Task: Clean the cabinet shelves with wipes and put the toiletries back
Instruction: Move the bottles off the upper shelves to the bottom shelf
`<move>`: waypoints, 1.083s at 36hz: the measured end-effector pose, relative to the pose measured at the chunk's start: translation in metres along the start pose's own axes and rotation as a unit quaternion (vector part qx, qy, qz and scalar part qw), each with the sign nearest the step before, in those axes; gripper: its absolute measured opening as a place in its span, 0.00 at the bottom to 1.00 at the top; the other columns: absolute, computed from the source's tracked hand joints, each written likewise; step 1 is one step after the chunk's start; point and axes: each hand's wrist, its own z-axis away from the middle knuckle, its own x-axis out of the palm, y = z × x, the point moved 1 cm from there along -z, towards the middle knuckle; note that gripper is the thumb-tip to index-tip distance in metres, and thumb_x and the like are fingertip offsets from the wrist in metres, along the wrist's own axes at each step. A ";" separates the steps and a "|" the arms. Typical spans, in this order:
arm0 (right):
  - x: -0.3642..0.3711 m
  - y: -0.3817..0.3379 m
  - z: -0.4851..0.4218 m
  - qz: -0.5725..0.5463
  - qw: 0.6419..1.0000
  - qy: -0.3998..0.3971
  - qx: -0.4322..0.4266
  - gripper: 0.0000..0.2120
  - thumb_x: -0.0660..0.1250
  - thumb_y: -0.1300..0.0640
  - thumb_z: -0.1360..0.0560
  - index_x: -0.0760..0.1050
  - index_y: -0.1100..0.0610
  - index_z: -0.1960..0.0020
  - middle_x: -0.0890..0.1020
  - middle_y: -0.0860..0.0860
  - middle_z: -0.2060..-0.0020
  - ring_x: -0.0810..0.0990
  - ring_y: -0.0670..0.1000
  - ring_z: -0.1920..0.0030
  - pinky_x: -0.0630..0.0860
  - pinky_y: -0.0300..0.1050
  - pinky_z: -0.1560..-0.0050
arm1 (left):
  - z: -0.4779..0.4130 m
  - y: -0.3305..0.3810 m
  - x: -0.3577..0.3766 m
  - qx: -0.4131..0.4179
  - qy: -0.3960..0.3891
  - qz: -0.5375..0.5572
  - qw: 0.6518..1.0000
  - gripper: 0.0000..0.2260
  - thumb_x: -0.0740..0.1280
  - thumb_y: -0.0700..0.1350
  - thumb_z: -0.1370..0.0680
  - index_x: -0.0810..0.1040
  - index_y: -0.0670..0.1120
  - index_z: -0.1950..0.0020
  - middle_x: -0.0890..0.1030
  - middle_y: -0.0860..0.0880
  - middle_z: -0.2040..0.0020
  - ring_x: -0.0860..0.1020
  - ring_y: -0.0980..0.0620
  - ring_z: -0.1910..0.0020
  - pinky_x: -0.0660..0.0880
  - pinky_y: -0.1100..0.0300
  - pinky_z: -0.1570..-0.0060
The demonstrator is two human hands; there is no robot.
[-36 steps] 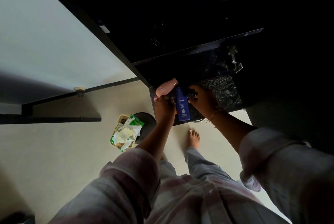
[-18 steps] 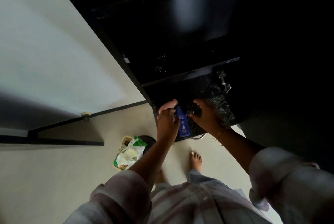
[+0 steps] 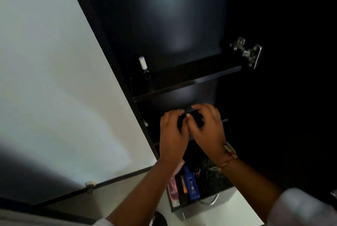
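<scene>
Since a second ago the hands have been lifted off the desk point(image 3: 216, 180), away from the blue bottle point(image 3: 191, 186), and are now being held at the front edge of the lower shelf point(image 3: 224, 120). A small dark object point(image 3: 196, 121) is being gripped between them. The left hand point(image 3: 172, 132) is being curled over its left end. The right hand point(image 3: 208, 128) is being arched over its right end with the fingers apart, and the thumbs are being brought together in front of it. What the object is cannot be told in the gloom, nor whether it is being rested on the shelf.

Below the wrists the blue bottle is being left lying on the speckled desk, near its front left corner. A dark orange-tipped item point(image 3: 182, 185) is lying just beside the bottle's left side, and a pink tube point(image 3: 172, 190) is lying beyond that at the desk's edge. To the right of the bottle a stretch of dark stone is being left open.

Above the hands the upper shelf point(image 3: 184, 82) is being seen edge-on, with dark open room between the two shelves and more above it inside the cabinet point(image 3: 164, 25). A metal hinge point(image 3: 246, 52) is being lit at the upper shelf's right end, and a small white clip point(image 3: 142, 62) is being lit on the left wall. The cabinet's left edge is being bordered by a pale panel point(image 3: 54, 61). A bracelet point(image 3: 230, 150) is being worn on the right wrist.
</scene>
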 end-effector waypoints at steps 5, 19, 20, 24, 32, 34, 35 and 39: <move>-0.025 -0.042 -0.048 -0.027 0.997 0.054 -0.048 0.13 0.67 0.49 0.25 0.76 0.53 0.44 0.77 0.47 0.45 0.75 0.48 0.44 0.72 0.40 0.44 | -0.042 0.041 -0.037 0.068 0.048 -0.012 0.996 0.09 0.66 0.44 0.22 0.76 0.48 0.42 0.74 0.54 0.44 0.72 0.56 0.43 0.70 0.65 0.42; -0.038 -0.088 -0.144 0.026 0.992 0.054 -0.109 0.10 0.67 0.49 0.27 0.77 0.51 0.49 0.78 0.49 0.49 0.76 0.53 0.49 0.72 0.43 0.45 | -0.131 0.064 -0.075 0.022 0.129 -0.129 0.983 0.22 0.67 0.45 0.23 0.69 0.43 0.31 0.66 0.43 0.32 0.65 0.44 0.33 0.65 0.52 0.32; -0.036 -0.088 -0.146 0.029 0.993 0.040 -0.105 0.09 0.67 0.50 0.27 0.78 0.52 0.49 0.79 0.49 0.49 0.76 0.54 0.49 0.72 0.44 0.45 | -0.136 0.060 -0.074 0.000 0.115 -0.137 0.984 0.24 0.68 0.45 0.23 0.67 0.42 0.29 0.64 0.43 0.30 0.63 0.44 0.31 0.63 0.52 0.31; -0.026 -0.088 -0.154 0.039 0.995 -0.014 -0.090 0.11 0.69 0.50 0.28 0.79 0.52 0.47 0.80 0.51 0.48 0.78 0.54 0.48 0.76 0.46 0.46 | -0.148 0.050 -0.073 -0.046 0.073 -0.134 0.987 0.24 0.68 0.44 0.24 0.67 0.42 0.29 0.63 0.40 0.29 0.63 0.41 0.30 0.63 0.51 0.29; -0.008 -0.080 -0.153 0.016 0.993 -0.101 -0.056 0.11 0.71 0.51 0.28 0.79 0.51 0.47 0.81 0.51 0.47 0.80 0.52 0.47 0.78 0.49 0.46 | -0.148 0.037 -0.080 -0.045 0.082 -0.096 0.991 0.13 0.62 0.36 0.23 0.76 0.42 0.39 0.77 0.41 0.42 0.77 0.43 0.43 0.72 0.59 0.44; -0.003 -0.079 -0.151 0.015 0.991 -0.118 -0.054 0.11 0.72 0.52 0.28 0.79 0.52 0.46 0.81 0.51 0.47 0.81 0.51 0.47 0.78 0.47 0.46 | -0.146 0.035 -0.082 -0.035 0.090 -0.081 0.992 0.12 0.61 0.35 0.22 0.77 0.43 0.41 0.79 0.42 0.44 0.78 0.45 0.45 0.70 0.63 0.47; -0.001 -0.078 -0.151 0.013 0.991 -0.126 -0.053 0.12 0.72 0.53 0.28 0.79 0.52 0.45 0.81 0.51 0.47 0.81 0.51 0.47 0.78 0.46 0.46 | -0.145 0.034 -0.082 -0.029 0.093 -0.071 0.993 0.12 0.62 0.36 0.22 0.78 0.44 0.41 0.80 0.43 0.45 0.79 0.46 0.46 0.70 0.63 0.47; 0.009 -0.073 -0.145 -0.001 0.988 -0.151 -0.045 0.17 0.72 0.54 0.28 0.77 0.52 0.39 0.81 0.52 0.44 0.80 0.50 0.44 0.77 0.45 0.43 | -0.137 0.035 -0.081 -0.025 0.100 -0.019 0.994 0.09 0.65 0.38 0.22 0.78 0.44 0.43 0.82 0.47 0.51 0.80 0.53 0.55 0.73 0.65 0.53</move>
